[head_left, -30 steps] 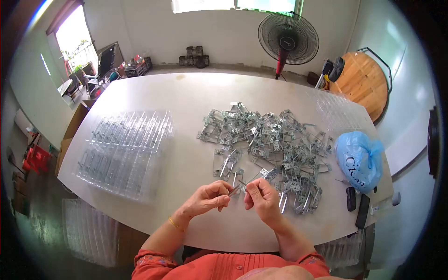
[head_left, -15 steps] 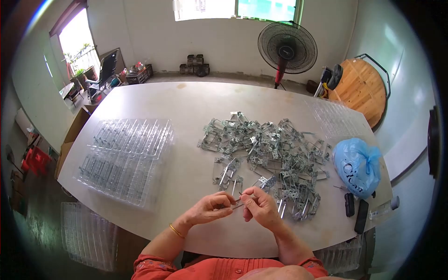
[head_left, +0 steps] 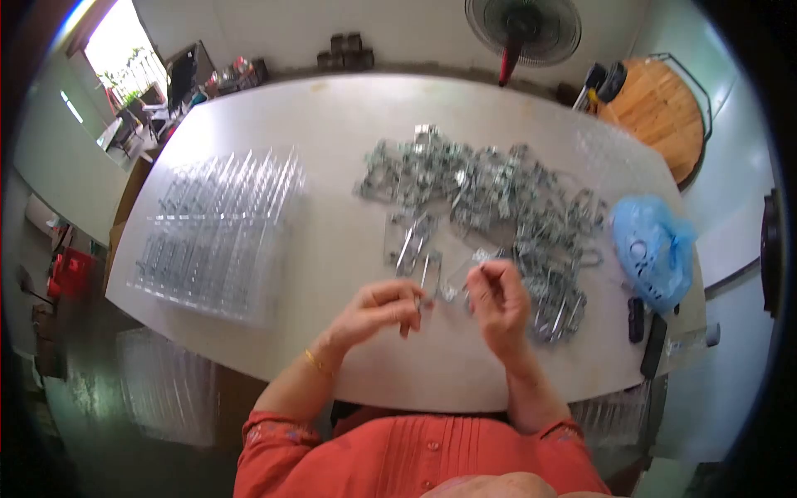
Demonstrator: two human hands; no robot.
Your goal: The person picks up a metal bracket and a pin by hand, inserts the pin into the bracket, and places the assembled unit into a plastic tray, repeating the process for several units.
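Observation:
My left hand is closed over the near part of the table, thumb and fingers around a small metal part whose shape is blurred. To its right, my right hand is pinched, fingertips together; what they hold, if anything, is too small to make out. Just beyond both hands lies a heap of silvery metal brackets with thin rods. A few brackets lie at the heap's near left edge, close to my left fingers.
On the left of the white table sit transparent plastic trays with rows of metal parts. A blue plastic bag and two dark objects are at the right. A fan stands behind.
My hands were together at one small part; now they are apart, the right one moved rightward towards the heap. The camera view has tilted down, so the table appears higher.

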